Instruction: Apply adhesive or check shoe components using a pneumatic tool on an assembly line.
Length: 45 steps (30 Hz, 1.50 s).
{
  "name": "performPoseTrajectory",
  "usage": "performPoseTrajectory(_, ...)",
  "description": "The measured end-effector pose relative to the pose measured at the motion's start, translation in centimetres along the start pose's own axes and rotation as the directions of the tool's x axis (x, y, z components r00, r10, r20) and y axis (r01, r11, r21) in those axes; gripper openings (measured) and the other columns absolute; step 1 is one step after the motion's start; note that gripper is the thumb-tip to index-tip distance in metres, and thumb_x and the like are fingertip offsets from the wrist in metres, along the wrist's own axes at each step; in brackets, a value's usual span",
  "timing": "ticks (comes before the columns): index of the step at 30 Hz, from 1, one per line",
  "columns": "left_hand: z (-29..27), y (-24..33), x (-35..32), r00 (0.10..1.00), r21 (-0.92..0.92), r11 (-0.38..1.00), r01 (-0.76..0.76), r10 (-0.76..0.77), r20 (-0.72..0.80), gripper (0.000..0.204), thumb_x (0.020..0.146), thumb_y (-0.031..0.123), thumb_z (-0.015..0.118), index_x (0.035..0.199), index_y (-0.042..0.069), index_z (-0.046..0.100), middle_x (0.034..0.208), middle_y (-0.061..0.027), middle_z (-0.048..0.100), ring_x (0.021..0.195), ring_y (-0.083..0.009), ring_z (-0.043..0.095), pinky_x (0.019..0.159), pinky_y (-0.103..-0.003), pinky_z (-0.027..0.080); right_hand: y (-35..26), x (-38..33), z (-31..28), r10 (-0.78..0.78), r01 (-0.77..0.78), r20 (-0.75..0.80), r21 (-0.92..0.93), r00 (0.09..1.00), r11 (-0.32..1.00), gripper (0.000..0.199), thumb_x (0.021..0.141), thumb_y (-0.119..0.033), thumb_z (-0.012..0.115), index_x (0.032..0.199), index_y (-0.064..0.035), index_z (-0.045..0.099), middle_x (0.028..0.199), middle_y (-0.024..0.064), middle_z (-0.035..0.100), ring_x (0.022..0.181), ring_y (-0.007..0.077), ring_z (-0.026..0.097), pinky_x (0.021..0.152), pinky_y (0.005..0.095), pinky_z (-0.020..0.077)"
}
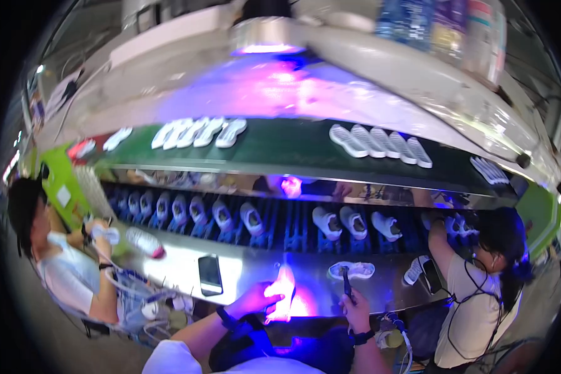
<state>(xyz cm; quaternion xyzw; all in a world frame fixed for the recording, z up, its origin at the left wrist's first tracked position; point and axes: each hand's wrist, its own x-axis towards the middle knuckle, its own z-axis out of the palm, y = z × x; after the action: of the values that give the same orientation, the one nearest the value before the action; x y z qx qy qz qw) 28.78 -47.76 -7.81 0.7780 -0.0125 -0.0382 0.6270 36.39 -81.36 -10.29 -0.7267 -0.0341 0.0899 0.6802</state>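
Under the violet lamp glow, my left hand (pixel 255 300) is closed around a shoe sole (pixel 283 287), which stands up from the near edge of the bench and is washed out pink and white. My right hand (pixel 356 310) grips a slim dark-handled brush (pixel 347 283), its shape only partly clear. The brush's head reaches the near side of another pale sole (pixel 360 270) lying flat on the metal bench; I cannot tell whether they touch.
Beyond the bench (pixel 174 262), a rack conveyor carries white shoes (pixel 252 218). Above it, a green belt (pixel 287 146) holds several white soles (pixel 380 143). A phone (pixel 210 275) lies left of my hands. Co-workers sit at the left (pixel 75 268) and right (pixel 480 293). A lamp (pixel 267 37) hangs overhead.
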Motion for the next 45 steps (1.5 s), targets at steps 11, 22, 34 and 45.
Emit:
performPoseTrajectory(11, 0.4, 8.3, -4.1, 0.611, 0.490, 0.527, -0.694, 0.792, 0.014, 0.058, 0.072, 0.014, 0.082, 0.128, 0.008, 0.068, 0.123, -0.0169, 0.067, 0.115, -0.0372, 0.067, 0.101, -0.050, 0.055, -11.5, -7.2, 2.9, -0.131, 0.142, 0.059, -0.293, 0.990, 0.946, 0.031, 0.090, -0.009, 0.076, 0.120, 0.0019, 0.073, 0.093, 0.0115, 0.075, 0.084, 0.0123, 0.067, 0.080, 0.0281, 0.0529)
performPoseTrajectory(22, 0.8, 9.8, -4.0, 0.428, 0.553, 0.198, -0.810, 0.843, 0.325, 0.043, 0.088, 0.020, 0.067, 0.130, 0.015, 0.069, 0.132, -0.0094, 0.065, 0.119, -0.0337, 0.066, 0.106, -0.052, 0.053, -15.0, -8.3, 2.7, -0.275, 0.319, 0.161, -0.484, 0.948, 0.815, 0.035, 0.085, -0.001, 0.076, 0.120, 0.0002, 0.073, 0.099, 0.0133, 0.077, 0.090, 0.0168, 0.073, 0.083, 0.0300, 0.0546)
performPoseTrajectory(34, 1.6, 9.5, -1.9, 0.514, 0.595, 0.236, -0.769, 0.781, 0.355, 0.033, 0.088, 0.014, 0.071, 0.121, 0.013, 0.074, 0.129, -0.0095, 0.067, 0.123, -0.0369, 0.064, 0.110, -0.057, 0.050, -10.1, -10.3, -2.3, 0.046, 0.013, 0.336, -0.173, 0.941, 0.985, 0.036, 0.086, -0.005, 0.078, 0.121, -0.0005, 0.073, 0.099, 0.0096, 0.077, 0.090, 0.0129, 0.069, 0.085, 0.0294, 0.0535)
performPoseTrajectory(45, 2.5, 8.0, -2.3, 0.735, 0.640, 0.498, -0.585, 0.660, 0.158, 0.054, 0.072, -0.004, 0.073, 0.123, 0.013, 0.072, 0.125, -0.0112, 0.068, 0.124, -0.0386, 0.063, 0.109, -0.056, 0.049, -10.9, -7.9, -1.8, 0.089, 0.000, 0.349, -0.246, 0.933, 0.969, 0.032, 0.088, -0.008, 0.078, 0.119, 0.0007, 0.074, 0.090, 0.0036, 0.072, 0.083, 0.0098, 0.062, 0.077, 0.0264, 0.0501)
